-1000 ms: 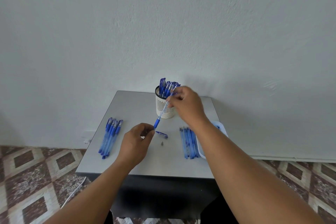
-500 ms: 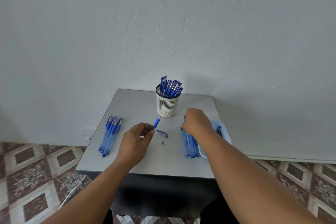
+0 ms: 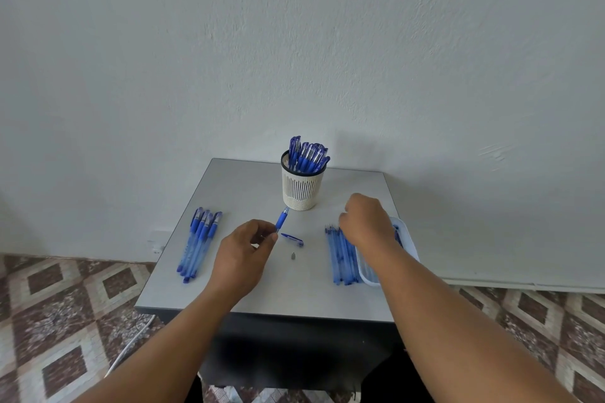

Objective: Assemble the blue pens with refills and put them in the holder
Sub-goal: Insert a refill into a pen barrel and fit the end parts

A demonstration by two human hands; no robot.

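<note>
While the left hand point(image 3: 244, 247) pinched a blue translucent pen barrel point(image 3: 282, 220) — presumably awaiting a refill — the right hand point(image 3: 366, 219), fingers curled, reached among the thin blue refills point(image 3: 339, 258); its hold was hidden.

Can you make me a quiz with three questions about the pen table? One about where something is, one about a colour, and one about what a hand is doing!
1. Where is the holder?
A. at the table's far edge, near the wall
B. on the floor
C. in the tray

2. What colour is the loose cap?
A. red
B. blue
C. green

3. What is the left hand doing?
A. lying flat
B. pinching a pen barrel
C. lifting the holder

Answers:
1 A, it stands at the back of the table.
2 B, the cap is blue like the pens.
3 B, the fingers close on the barrel's lower end.
</note>
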